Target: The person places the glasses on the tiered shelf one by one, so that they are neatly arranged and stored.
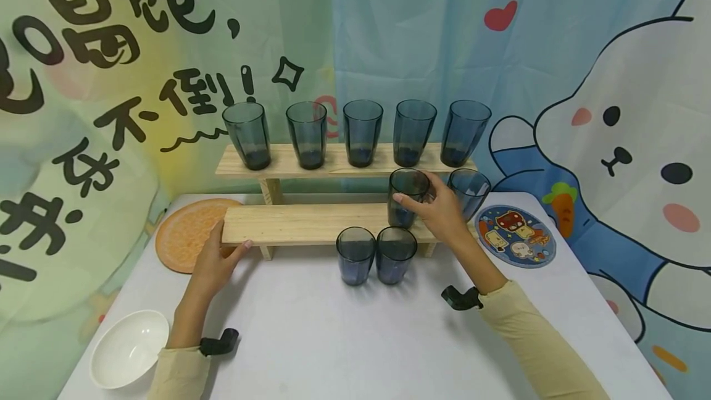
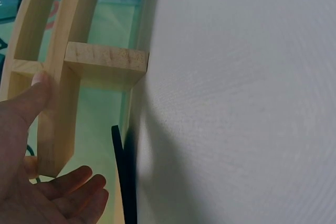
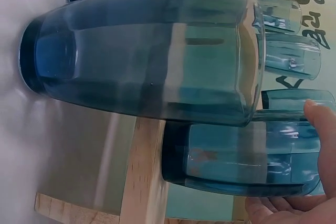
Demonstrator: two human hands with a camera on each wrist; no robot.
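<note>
A two-tier wooden shelf [image 1: 300, 224] stands on the table. My left hand [image 1: 213, 261] holds the left end of its lower board; in the left wrist view the thumb lies on the wood [image 2: 58, 129] and other fingers reach past the end. Near the lower board's right end, my right hand [image 1: 441, 208] grips a blue-grey drinking glass [image 1: 404, 199], upright, its base at the board. Another glass [image 1: 469, 190] stands just right of that hand. Two glasses [image 1: 355, 258] stand side by side on the table in front; one [image 3: 142, 51] looms large in the right wrist view.
Several matching glasses [image 1: 361, 134] line the upper board [image 1: 333, 168]. An orange round mat [image 1: 189, 233] lies at left, a blue cartoon mat [image 1: 516, 236] at right. A white bowl [image 1: 130, 350] sits near the left edge of the white-covered table [image 1: 333, 350]. Behind hangs a printed curtain [image 1: 389, 29].
</note>
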